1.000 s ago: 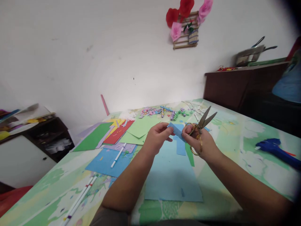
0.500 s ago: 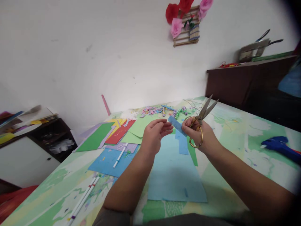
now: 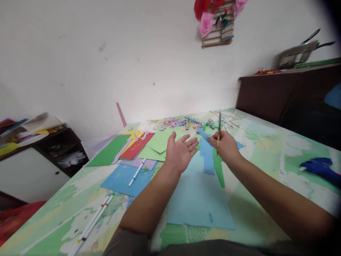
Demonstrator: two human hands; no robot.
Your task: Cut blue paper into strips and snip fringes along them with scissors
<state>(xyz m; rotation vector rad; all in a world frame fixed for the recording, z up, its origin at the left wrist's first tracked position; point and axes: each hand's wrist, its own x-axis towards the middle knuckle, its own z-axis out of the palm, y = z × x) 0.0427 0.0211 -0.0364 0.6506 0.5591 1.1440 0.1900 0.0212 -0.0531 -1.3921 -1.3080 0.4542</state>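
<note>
My left hand (image 3: pixel 181 153) is open, palm up with fingers spread, above the far left part of a light blue sheet (image 3: pixel 197 199). To its right, my right hand (image 3: pixel 226 145) is closed on a pair of scissors (image 3: pixel 220 122), seen nearly edge-on with the blades pointing up. The same hand pinches a small blue paper strip (image 3: pixel 203 133) that sticks out to the left. Below that hand, a longer blue paper piece (image 3: pixel 208 165) lies on the light blue sheet, beside a narrow green paper piece (image 3: pixel 218 172).
Coloured sheets, red (image 3: pixel 137 146) and green (image 3: pixel 109 151) among them, lie left, near a darker blue sheet (image 3: pixel 128 179) bearing a white marker (image 3: pixel 137 172). White markers (image 3: pixel 92 222) lie front left. Paper scraps (image 3: pixel 173 123) are at the back. A blue glue gun (image 3: pixel 318 165) lies right.
My left hand has turned palm up and spread its fingers. My right hand has turned the scissors edge-on, still holding the strip. The view has shifted slightly.
</note>
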